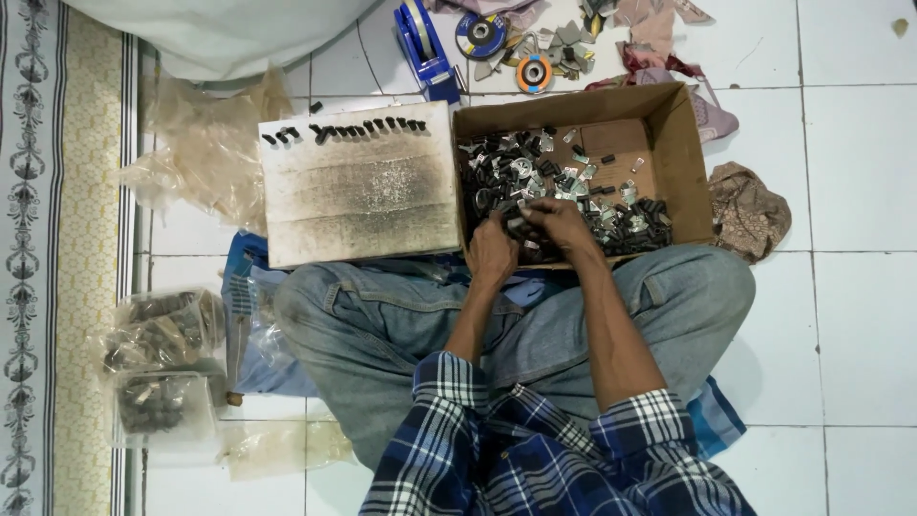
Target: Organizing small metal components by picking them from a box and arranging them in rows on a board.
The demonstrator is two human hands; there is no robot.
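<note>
Plaid sleeves (535,449) lay nearest the lens, above crossed legs in jeans (382,315). Fingers of the left hand (492,250) and the right hand (559,222) were bunched together over small black and silver parts (573,191), though whether they pinched a piece could not be told. Those parts sat heaped in the cardboard box (683,153) against the knees. Beside it lay a grimy board (358,196) with black pieces (349,128) lined along its far edge, and plastic bags (158,368) rested left.
</note>
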